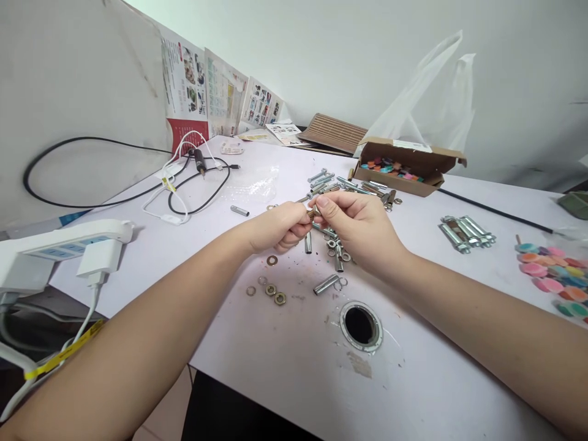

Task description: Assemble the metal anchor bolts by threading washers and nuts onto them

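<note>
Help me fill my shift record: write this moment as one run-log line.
left hand: gripping small metal part | right hand: pinching same part | on table: brass-coloured rings, metal sleeve, grouped bolts at right

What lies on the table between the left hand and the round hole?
The head view shows a metal sleeve near the left hand, then, closer to the hole, a second sleeve with thin rings beside its right end.

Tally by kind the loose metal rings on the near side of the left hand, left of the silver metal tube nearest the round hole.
Flat bronze-coloured metal washer: 1
Thin round metal rings: 2
Thick brass-coloured metal rings: 2
Total: 5
</note>
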Motion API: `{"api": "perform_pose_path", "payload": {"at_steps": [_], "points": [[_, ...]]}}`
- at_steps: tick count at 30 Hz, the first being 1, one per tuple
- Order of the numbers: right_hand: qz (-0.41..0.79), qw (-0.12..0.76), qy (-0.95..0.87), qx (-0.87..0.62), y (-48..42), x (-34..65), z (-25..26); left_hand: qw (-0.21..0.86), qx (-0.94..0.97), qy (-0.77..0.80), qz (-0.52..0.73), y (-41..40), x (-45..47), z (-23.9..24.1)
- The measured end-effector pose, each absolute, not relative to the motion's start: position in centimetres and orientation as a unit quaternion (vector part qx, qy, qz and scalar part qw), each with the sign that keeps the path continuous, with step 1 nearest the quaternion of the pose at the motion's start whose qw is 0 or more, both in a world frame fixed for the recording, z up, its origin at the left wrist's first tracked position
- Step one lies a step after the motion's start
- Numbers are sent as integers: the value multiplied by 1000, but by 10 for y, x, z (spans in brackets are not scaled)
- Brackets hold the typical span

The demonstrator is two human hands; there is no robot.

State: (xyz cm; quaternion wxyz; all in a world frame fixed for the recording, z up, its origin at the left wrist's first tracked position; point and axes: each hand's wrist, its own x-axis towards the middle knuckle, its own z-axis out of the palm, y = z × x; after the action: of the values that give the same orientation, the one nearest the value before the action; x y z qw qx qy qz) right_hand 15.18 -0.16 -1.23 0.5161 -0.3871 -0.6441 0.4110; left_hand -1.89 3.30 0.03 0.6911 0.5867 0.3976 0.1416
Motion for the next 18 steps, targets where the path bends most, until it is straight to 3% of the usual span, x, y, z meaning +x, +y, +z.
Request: {"api": "perform_pose_path", "payload": {"at_steps": [5,12,15,18], "points": [[447,487,-641,-391,-2,151,-16,669,605,407,144,35,-23,-2],[474,497,-633,-358,-3,153,-16,738,563,353,120,29,-14,-7],[477,470,-641,-375,1,157,-16,678,608,391,134,28,-14,-9],[442,452,-668,-392,3,156,-18,548,715,398,174,30,-19,-11]]}}
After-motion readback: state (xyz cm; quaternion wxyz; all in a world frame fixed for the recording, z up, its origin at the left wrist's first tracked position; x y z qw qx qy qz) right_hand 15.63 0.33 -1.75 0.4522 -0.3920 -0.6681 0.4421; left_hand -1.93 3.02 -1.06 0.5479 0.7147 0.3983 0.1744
